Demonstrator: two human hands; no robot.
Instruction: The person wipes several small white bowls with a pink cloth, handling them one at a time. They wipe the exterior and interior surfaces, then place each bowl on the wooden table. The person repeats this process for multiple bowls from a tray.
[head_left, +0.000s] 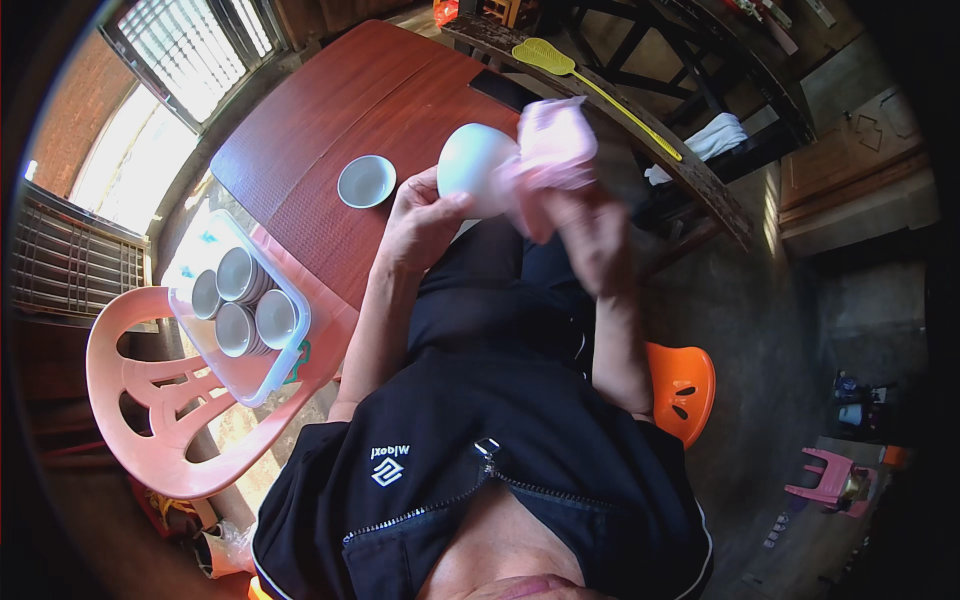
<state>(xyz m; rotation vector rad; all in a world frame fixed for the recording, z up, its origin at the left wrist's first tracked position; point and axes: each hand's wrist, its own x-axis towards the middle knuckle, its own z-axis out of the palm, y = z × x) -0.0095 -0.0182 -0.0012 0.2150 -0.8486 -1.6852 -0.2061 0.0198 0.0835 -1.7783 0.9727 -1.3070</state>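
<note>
My left hand (420, 221) grips a white bowl (472, 165) by its near side, with the rounded outside facing up toward me. In my right hand (596, 236) is a pink cloth (559, 142), blurred by motion, which overlaps the bowl's right side. Whether the cloth touches the bowl's inside is hidden. Another bowl (367, 182) stands upright on the reddish-brown wooden table (330, 97), just left of my left hand. Stacks of similar bowls (238, 328) sit in a clear plastic bin (259, 394) farther left.
The bin rests on a pink plastic chair (135, 450). A dark flat object (504, 90) lies at the table's right edge. Beyond it, a worn wooden bench (712, 180) carries a yellow fly swatter (544, 56). An orange stool (682, 390) is at my right side.
</note>
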